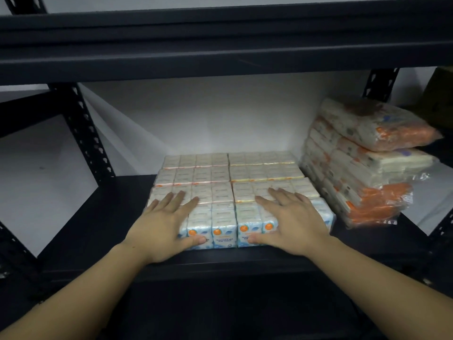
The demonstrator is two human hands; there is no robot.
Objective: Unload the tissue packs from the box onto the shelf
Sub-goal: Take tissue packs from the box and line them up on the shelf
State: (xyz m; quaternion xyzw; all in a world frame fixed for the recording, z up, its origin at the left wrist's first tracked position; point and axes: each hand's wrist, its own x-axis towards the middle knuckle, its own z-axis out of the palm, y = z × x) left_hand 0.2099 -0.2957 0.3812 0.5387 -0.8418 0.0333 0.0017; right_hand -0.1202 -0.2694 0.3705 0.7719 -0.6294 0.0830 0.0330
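**Both hands flat on the front row of tissue packs**

You are looking down at a dark metal shelf [110,217]. Your left hand [164,227] and right hand [291,222] lie spread, palms down, on top of the nearest tissue packs [225,227]. Your fingers point toward the back wall and your thumbs hook over the packs' front face. Neither hand is pinching or lifting anything; you seem to be pressing the row into place.

The packs stand in tidy rows in the middle of the shelf, two blocks side by side and several rows deep. To the right, just beside them, leans a stack of larger orange-and-white wrapped bundles [365,163]. The box is out of view, so how much remains to unload cannot be told.

What could go wrong: the front row sits close to the shelf's front edge, so drawing your hands back while your thumbs are hooked could drag packs off it. Pushing harder on one side could skew the rows, and a shove to the right could unsettle the leaning stack.
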